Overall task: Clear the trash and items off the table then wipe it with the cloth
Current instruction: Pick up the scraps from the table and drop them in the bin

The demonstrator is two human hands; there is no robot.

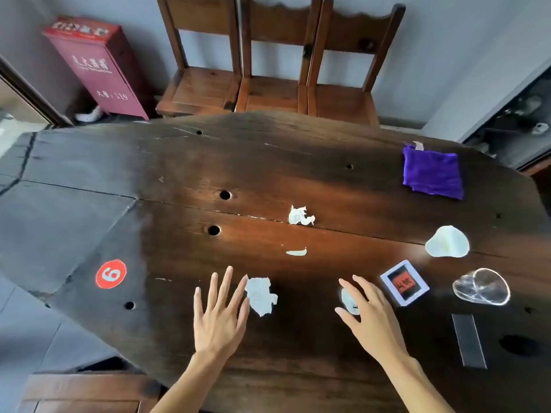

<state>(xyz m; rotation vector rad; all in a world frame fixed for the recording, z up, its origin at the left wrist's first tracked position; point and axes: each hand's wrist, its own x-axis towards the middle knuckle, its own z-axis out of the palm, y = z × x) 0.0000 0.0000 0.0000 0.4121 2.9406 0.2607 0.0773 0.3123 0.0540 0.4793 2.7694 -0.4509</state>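
A: Our left hand [217, 317] and right hand [369, 315] hover spread, holding nothing.

B: Ready to gather, we reckon. The dark wooden table [179, 180] still carries the folded purple cloth [432, 175] far right, crumpled white paper scrap [261, 296] beside our left fingers.

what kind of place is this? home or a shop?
Probably a small restaurant or teahouse: a red number sticker on the heavy wooden table, wooden chairs along the wall, and a red cabinet marked 119.
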